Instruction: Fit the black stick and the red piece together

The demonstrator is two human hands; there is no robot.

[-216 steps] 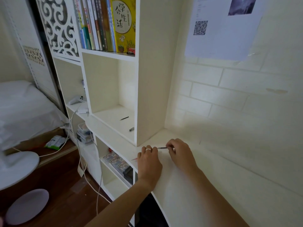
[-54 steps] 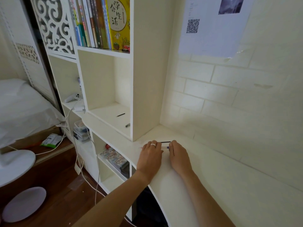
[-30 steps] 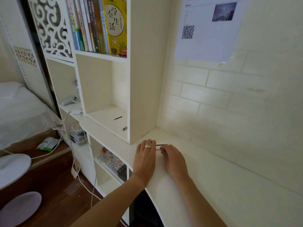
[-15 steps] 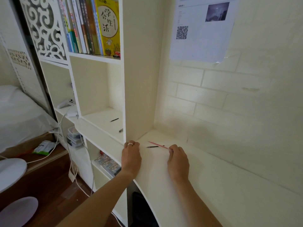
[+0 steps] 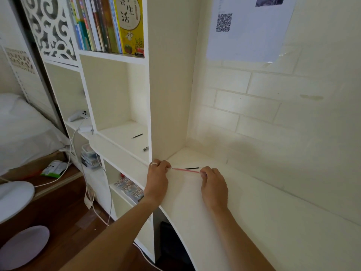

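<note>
A thin red pen refill point(image 5: 185, 170) stretches between my two hands just above the white desk point(image 5: 244, 212). My left hand point(image 5: 157, 178), with a ring on one finger, pinches its left end beside the shelf's upright panel. My right hand point(image 5: 214, 185) pinches the right end. A thin black refill point(image 5: 192, 168) lies on the desk just behind the red one, between my hands.
A white bookshelf point(image 5: 168, 85) stands left of the desk, with books point(image 5: 109, 24) on top and a black refill point(image 5: 137, 136) and a small pen part point(image 5: 145, 148) in a cubby. A paper with a QR code point(image 5: 248, 26) hangs on the brick wall. Cables, a fan base and a bed are at left.
My hands have moved apart from the middle of the desk. The red refill now spans between them, with my left hand pinching its left end near the shelf panel.
</note>
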